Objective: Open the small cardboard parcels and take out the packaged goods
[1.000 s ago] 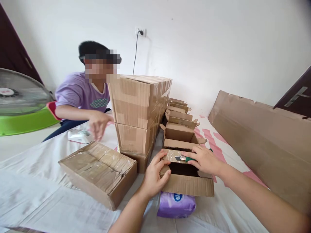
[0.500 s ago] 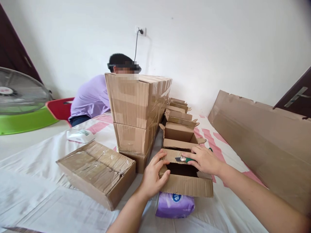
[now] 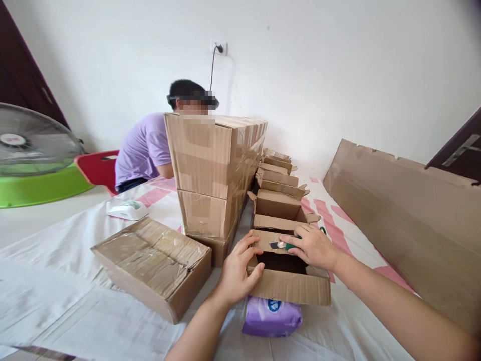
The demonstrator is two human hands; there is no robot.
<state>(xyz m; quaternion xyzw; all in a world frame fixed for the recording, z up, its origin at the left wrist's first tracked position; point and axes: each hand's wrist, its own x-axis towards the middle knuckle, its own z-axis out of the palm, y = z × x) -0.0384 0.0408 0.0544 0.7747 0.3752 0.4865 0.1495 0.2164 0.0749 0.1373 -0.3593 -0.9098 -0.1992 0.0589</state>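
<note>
An open cardboard box [image 3: 289, 291] stands in front of me, its near flap folded out and its inside dark. My left hand [image 3: 240, 273] grips its left side, fingers on the far flap and thumb by the near one. In my right hand [image 3: 315, 248] is a utility knife [image 3: 277, 245] with a green handle. Its bare blade points left and lies over the far flap. The fingers of that hand rest on the box's right part and hide most of the handle. Below the near flap, a purple soft pack [image 3: 271, 321] with a blue emblem lies on the cloth.
Taped boxes [image 3: 203, 160] form a tall stack left of centre. Open boxes [image 3: 280, 205] run back in a row. A closed box [image 3: 152, 265] and a white device [image 3: 128, 209] lie left. A cardboard panel [image 3: 406, 215] stands right. Beyond the stack sits a person [image 3: 145, 143].
The whole view has shifted slightly. Beyond the stack, the person's forearm now shows. Both my hands, the knife and the box keep nearly the same places.
</note>
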